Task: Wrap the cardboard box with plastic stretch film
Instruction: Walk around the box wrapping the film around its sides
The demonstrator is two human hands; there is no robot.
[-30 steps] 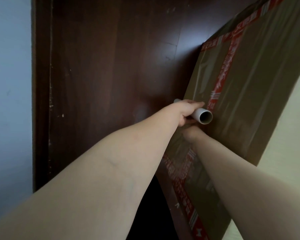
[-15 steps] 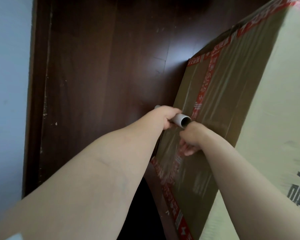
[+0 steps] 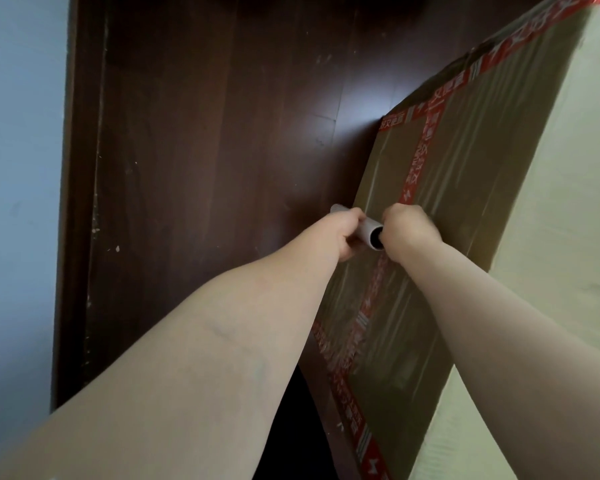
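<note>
A large cardboard box [image 3: 492, 188] with red printed tape stands on the right; its shaded side face carries shiny, wrinkled stretch film. A white stretch film roll [image 3: 369, 232] lies level against that face at mid height. My left hand [image 3: 347, 233] is wrapped around the roll's middle. My right hand [image 3: 404, 230] is closed at the roll's near open end, with a finger or thumb at the core's hole. The roll's far end pokes out past my left hand.
A dark brown wooden floor [image 3: 222, 150] stretches left of the box. A pale blue wall [image 3: 18, 202] with a dark baseboard runs down the left edge. The box's lit top face [image 3: 568, 220] fills the right side.
My right hand has risen from below the roll to grip its near end. The view has shifted, so the box's lit top face shows more.
</note>
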